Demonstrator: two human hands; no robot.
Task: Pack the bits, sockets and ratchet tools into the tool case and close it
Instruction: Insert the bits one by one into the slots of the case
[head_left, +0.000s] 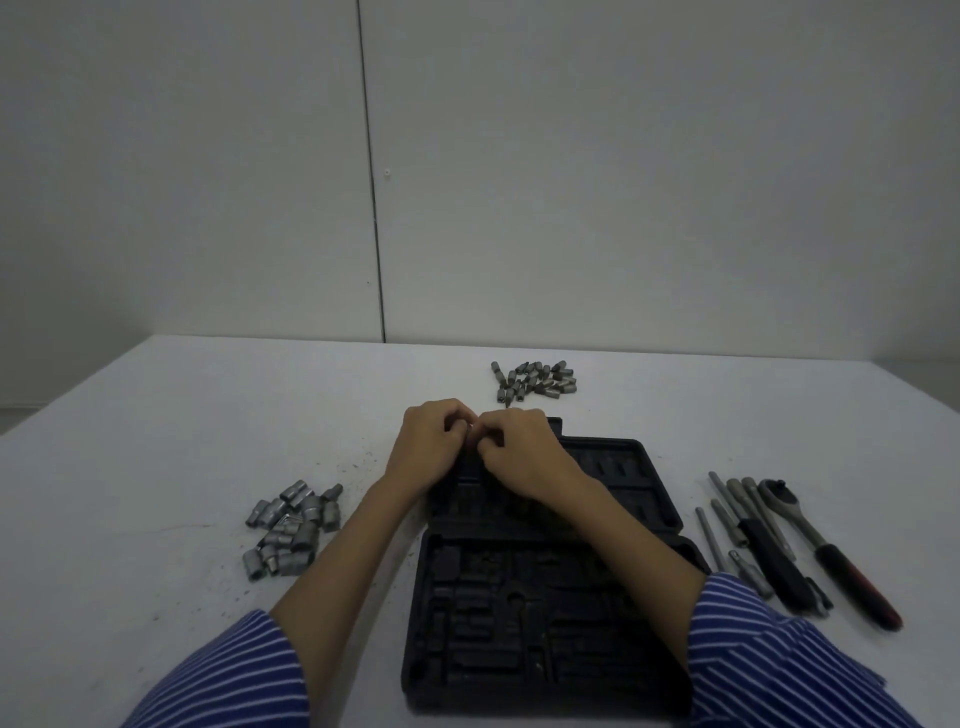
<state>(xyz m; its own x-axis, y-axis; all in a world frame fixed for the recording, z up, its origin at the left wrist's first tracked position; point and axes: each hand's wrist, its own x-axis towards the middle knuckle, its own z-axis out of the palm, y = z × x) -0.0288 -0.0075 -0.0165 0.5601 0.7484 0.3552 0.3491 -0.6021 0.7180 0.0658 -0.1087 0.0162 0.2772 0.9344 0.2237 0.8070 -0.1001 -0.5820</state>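
A black tool case (524, 597) lies open in front of me, its moulded slots dark and mostly bare. My left hand (428, 447) and my right hand (519, 452) meet over the far left corner of the lid half, fingers curled together around something small that I cannot make out. A pile of bits (535, 380) lies beyond the case. Several metal sockets (291, 527) are heaped to the left. The ratchet (826, 545), a black-handled driver (774, 556) and extension bars (727, 519) lie to the right.
The white table (156, 441) reaches a pale wall at the back. Dark specks of grit lie scattered left of the case. My blue striped sleeves (779, 649) fill the lower corners.
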